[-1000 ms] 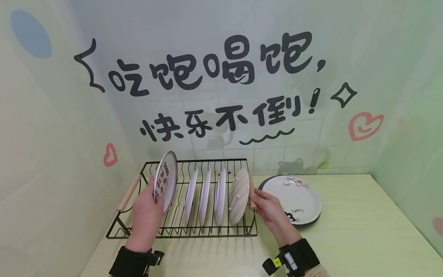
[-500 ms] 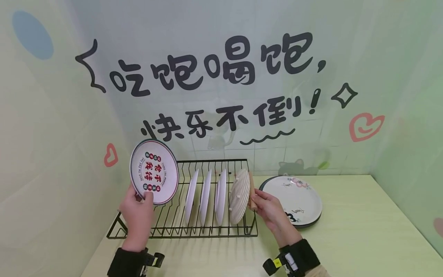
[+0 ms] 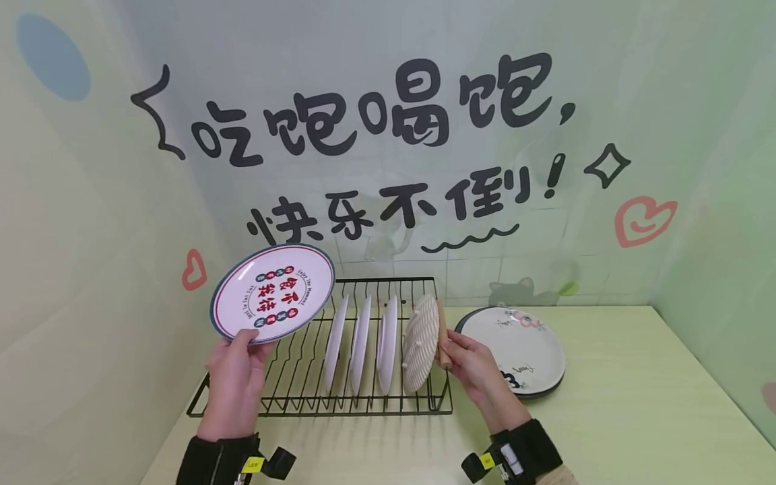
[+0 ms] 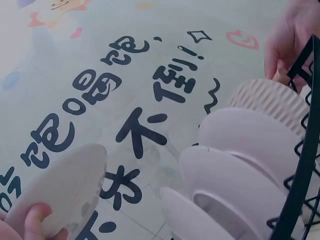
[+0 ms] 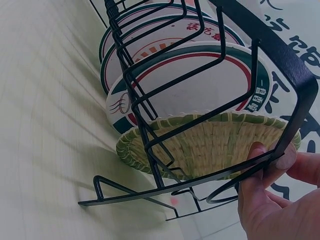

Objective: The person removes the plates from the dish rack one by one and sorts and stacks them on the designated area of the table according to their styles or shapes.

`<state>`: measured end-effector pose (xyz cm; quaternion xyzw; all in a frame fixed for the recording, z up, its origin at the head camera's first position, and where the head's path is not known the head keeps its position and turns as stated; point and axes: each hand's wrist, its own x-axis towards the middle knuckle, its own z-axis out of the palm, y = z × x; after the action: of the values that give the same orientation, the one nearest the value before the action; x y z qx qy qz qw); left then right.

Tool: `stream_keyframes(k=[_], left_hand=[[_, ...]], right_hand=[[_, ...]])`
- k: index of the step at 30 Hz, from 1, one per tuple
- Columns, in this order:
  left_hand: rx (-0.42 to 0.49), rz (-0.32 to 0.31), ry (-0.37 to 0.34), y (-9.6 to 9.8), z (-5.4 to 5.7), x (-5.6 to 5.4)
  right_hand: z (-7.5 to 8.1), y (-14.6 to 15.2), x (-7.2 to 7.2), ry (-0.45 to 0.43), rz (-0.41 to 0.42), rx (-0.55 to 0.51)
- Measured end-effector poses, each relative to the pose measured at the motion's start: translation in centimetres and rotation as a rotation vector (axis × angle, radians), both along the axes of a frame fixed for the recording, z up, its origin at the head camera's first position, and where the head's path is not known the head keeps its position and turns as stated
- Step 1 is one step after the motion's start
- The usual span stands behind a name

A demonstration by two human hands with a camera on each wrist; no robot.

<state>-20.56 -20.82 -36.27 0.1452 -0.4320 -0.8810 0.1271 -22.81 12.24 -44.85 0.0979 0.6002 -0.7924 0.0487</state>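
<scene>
My left hand (image 3: 235,387) pinches the near rim of a white plate (image 3: 273,293) with a blue-green edge and red lettering, thumb on its face. The plate is raised above the left part of a black wire dish rack (image 3: 364,413), face tilted toward me. Its pale underside shows in the left wrist view, with fingertips (image 4: 36,220) against it. My right hand (image 3: 481,377) grips the wooden handle (image 3: 444,337) at the rack's right end. Beside that handle a woven bamboo plate (image 5: 210,145) with a green rim stands in the rack.
Several white plates (image 3: 362,347) stand upright in the rack's slots, left of the woven plate. On the pale table (image 3: 624,404), right of the rack, lies a stack of larger plates (image 3: 527,343). A printed wall sheet (image 3: 339,67) rises behind.
The plate in my left hand has turned from edge-on to face toward me, then tipped flatter, swinging a little left and up. My right hand keeps its hold on the rack handle.
</scene>
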Motion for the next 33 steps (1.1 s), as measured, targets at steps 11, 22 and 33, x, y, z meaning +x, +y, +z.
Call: stream_keyframes(k=[11, 22, 33], left_hand=[[0.0, -0.262, -0.099, 1.1, 1.0, 1.0], [-0.12, -0.373, -0.033, 3.5, 0.2, 1.8], [-0.166, -0.427, -0.028, 6.2, -0.7, 1.8]], right_hand=[[0.0, 0.0, 0.0, 0.007, -0.002, 0.012], [-0.2, 0.1, 0.2, -0.005, 0.005, 0.012], [-0.2, 0.1, 0.0, -0.006, -0.003, 0.001]])
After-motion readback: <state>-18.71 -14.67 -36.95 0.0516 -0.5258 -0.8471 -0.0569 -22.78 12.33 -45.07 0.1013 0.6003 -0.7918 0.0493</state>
